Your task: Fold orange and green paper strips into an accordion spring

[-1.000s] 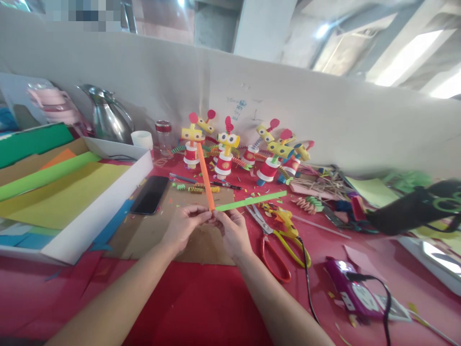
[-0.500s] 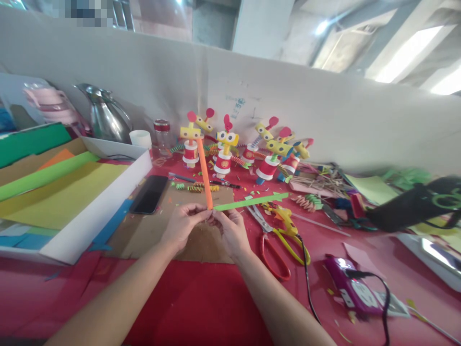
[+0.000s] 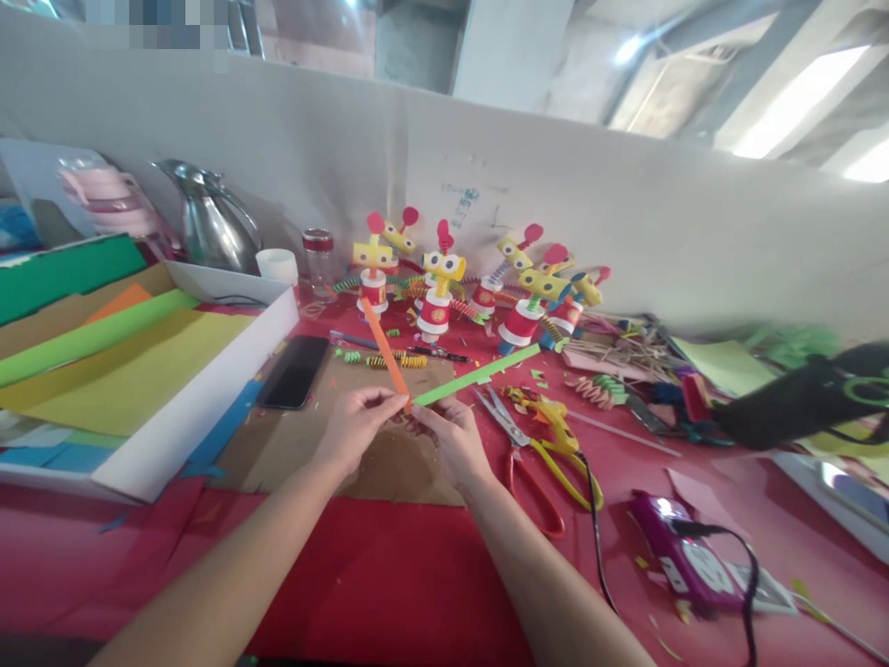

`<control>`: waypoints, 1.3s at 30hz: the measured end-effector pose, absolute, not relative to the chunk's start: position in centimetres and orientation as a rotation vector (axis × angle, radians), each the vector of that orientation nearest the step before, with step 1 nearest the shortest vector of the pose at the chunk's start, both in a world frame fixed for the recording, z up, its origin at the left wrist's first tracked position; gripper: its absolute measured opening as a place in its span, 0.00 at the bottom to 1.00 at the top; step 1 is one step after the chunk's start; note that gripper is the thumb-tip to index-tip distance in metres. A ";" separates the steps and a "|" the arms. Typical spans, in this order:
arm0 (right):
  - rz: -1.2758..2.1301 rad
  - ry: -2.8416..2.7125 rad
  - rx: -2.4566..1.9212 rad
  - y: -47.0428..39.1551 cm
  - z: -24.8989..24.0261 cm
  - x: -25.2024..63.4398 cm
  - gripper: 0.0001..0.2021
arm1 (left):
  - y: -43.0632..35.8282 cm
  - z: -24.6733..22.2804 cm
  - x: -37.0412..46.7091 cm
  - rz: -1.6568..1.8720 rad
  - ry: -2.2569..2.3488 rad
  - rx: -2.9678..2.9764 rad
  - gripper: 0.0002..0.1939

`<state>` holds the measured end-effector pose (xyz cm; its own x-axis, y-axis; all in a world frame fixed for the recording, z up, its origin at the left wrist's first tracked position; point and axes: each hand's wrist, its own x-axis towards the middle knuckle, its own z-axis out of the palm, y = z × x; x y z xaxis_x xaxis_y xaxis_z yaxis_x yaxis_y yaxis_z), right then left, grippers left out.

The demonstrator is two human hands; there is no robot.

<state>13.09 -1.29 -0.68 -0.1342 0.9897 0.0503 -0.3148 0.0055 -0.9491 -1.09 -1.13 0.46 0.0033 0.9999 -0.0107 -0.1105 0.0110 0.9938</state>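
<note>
Between my fingertips, an orange paper strip [image 3: 386, 350] and a green paper strip [image 3: 479, 372] meet at one end. The orange one points up and away to the left; the green one slants up to the right. My left hand [image 3: 357, 426] is closed in a pinch on the orange strip near the join. With thumb and fingers, my right hand [image 3: 450, 435] pinches the green strip beside it. The exact overlap of the ends is hidden by my fingers. Both hands are above a brown cardboard sheet [image 3: 292, 454].
Several paper-cup figures [image 3: 436, 310] stand along the back wall. A phone [image 3: 295, 371] and an open white box [image 3: 201, 398] lie left. To the right are scissors [image 3: 514, 431], a yellow glue gun [image 3: 554, 421], its black cord and a purple device [image 3: 687, 556].
The orange strip has tipped further left and lower. The green strip's free end has risen. Both hands stay pinched at the join, and the view has shifted slightly.
</note>
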 end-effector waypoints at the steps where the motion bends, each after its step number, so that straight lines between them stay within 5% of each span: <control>1: 1.433 -1.072 -0.874 -1.3 -0.7 13.0 0.09 | -1.2 0.4 -1.0 1.274 1.155 1.141 0.12; 31: 1.314 -1.392 -0.999 -0.6 0.2 14.5 0.08 | -1.0 0.0 -1.0 1.075 1.133 1.027 0.10; 39: 1.460 -1.173 -0.964 -1.0 0.1 13.7 0.14 | -0.4 -0.5 -1.0 1.328 1.111 0.908 0.10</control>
<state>13.73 -1.00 0.08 -0.1941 0.9810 0.0000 -0.2114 -0.0418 -0.9765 -1.03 -0.40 -0.52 -0.0784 0.9926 -0.0932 -0.2672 0.0692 0.9612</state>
